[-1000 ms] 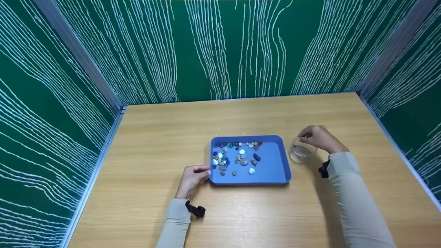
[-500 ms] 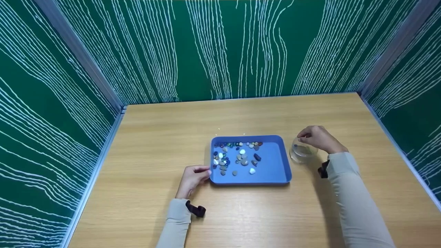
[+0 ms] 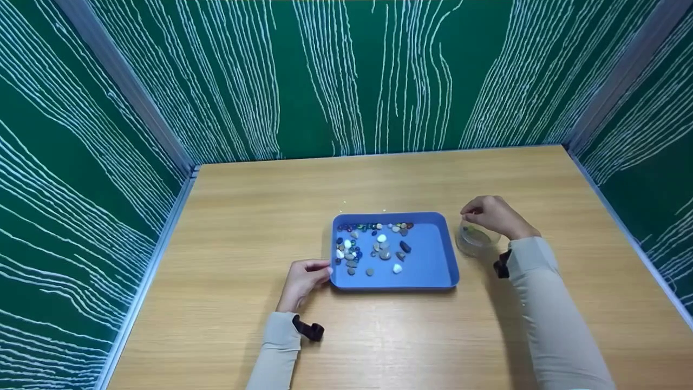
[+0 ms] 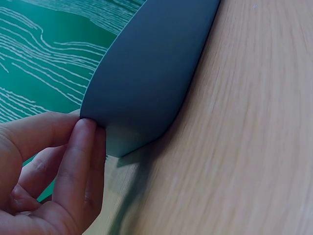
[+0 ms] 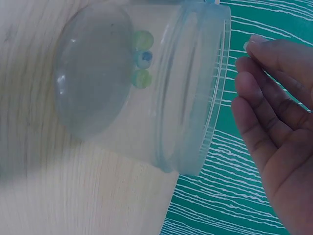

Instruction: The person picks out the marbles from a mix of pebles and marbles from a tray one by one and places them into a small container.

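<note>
Blue tray (image 3: 427,265), rectangular and shallow, lying flat on the wood-grain table (image 3: 243,227). Contents: glass marbles (image 3: 364,227) along the far wall, more among pebbles at left; grey and brown stones (image 3: 384,254) toward the middle; one white stone (image 3: 397,268) close to the near wall.

Left hand (image 3: 303,279): thumb and fingers clamped on the tray's left wall, by the near corner.

Clear jar (image 5: 195,98), upright on the table, just beyond the tray's right side. Holds three marbles: two green (image 5: 142,78), one blue between (image 5: 144,59).

Right hand (image 3: 495,215): at the jar's mouth, fingers loosely bent, tips near one another; whether thumb and forefinger touch cannot be told.

Black bands, two, one at each wrist (image 3: 308,329) (image 3: 502,264).
</note>
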Demonstrator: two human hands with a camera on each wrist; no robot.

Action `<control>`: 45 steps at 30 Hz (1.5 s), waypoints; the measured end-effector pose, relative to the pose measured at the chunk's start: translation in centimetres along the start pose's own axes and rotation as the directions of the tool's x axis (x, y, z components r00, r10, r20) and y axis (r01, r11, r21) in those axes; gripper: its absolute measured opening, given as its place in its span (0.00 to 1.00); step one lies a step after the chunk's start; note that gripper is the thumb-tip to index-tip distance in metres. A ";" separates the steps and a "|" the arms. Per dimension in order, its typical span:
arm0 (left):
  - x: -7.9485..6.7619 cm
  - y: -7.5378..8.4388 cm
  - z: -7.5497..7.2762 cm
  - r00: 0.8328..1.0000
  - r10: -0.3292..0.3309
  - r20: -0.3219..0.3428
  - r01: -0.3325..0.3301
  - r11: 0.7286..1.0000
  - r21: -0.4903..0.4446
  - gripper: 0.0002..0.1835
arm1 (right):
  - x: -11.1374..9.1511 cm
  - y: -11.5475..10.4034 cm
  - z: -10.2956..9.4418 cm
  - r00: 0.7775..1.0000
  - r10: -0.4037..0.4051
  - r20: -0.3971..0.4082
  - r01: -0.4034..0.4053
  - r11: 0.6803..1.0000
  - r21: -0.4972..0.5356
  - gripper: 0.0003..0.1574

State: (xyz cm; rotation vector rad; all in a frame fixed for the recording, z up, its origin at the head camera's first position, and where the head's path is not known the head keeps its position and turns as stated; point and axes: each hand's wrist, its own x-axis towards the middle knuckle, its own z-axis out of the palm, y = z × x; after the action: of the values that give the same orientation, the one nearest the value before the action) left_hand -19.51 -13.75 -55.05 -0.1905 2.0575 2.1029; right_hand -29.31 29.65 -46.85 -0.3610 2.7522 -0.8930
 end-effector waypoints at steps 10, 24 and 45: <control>-0.2 0.8 0.3 0.997 -0.070 -0.016 0.070 0.997 0.018 0.18 | 0.6 -0.8 0.3 1.000 -0.016 -0.001 0.016 1.000 0.004 0.14; 0.3 0.2 0.3 0.996 -0.087 -0.035 0.087 0.996 0.000 0.18 | 2.0 -2.8 1.4 0.999 -0.025 0.019 0.025 1.000 0.017 0.13; 0.0 0.5 0.3 0.997 -0.070 -0.031 0.070 0.997 -0.018 0.18 | 4.0 -6.8 3.7 0.998 -0.051 0.045 0.050 0.999 0.023 0.14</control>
State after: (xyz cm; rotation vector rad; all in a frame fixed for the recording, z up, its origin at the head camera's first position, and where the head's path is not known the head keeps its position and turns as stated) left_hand -19.62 -13.43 -54.58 -0.2961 2.0210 2.0893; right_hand -30.91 21.11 -46.19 -0.4427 2.7009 -0.9144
